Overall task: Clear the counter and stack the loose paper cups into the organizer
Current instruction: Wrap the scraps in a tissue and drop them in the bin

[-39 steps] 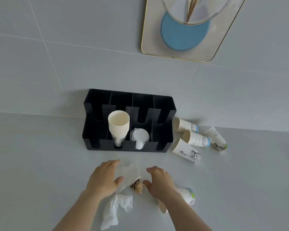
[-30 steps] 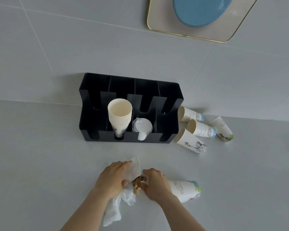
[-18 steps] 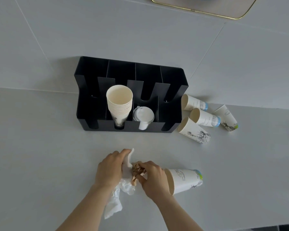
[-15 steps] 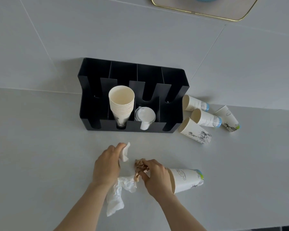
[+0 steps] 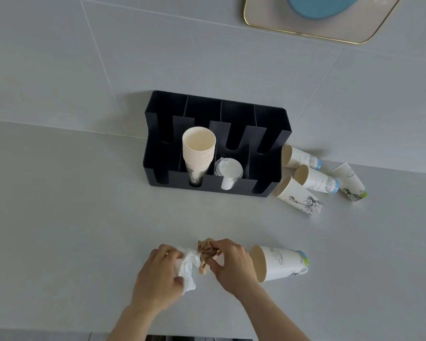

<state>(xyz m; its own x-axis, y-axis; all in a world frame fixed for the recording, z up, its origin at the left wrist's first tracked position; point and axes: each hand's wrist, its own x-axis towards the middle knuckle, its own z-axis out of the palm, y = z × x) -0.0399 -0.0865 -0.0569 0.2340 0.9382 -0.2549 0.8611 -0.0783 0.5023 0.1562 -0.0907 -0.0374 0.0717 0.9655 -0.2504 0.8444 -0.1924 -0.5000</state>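
Note:
A black organizer [image 5: 268, 124] stands against the wall, with a stack of paper cups [image 5: 198, 151] in its second slot and white lids [image 5: 229, 169] in the third. Several loose printed cups lie on their sides to its right, the nearest [image 5: 299, 199]. Another cup [image 5: 280, 263] lies on its side just right of my right hand [image 5: 232, 265], which pinches a crumpled brown paper [image 5: 205, 254]. My left hand [image 5: 161, 274] is closed around a crumpled white tissue [image 5: 188, 267]. The two hands almost touch.
The grey counter [image 5: 59, 217] meets a grey tiled wall behind the organizer. A gold-rimmed tray [image 5: 354, 33] with a blue disc [image 5: 315, 8] shows at the top right. The counter's front edge runs along the bottom of the view.
My left hand has gathered the loose white tissue into its grip. My right hand has closed on the brown paper and drawn it toward the tissue. The lying cup stayed put.

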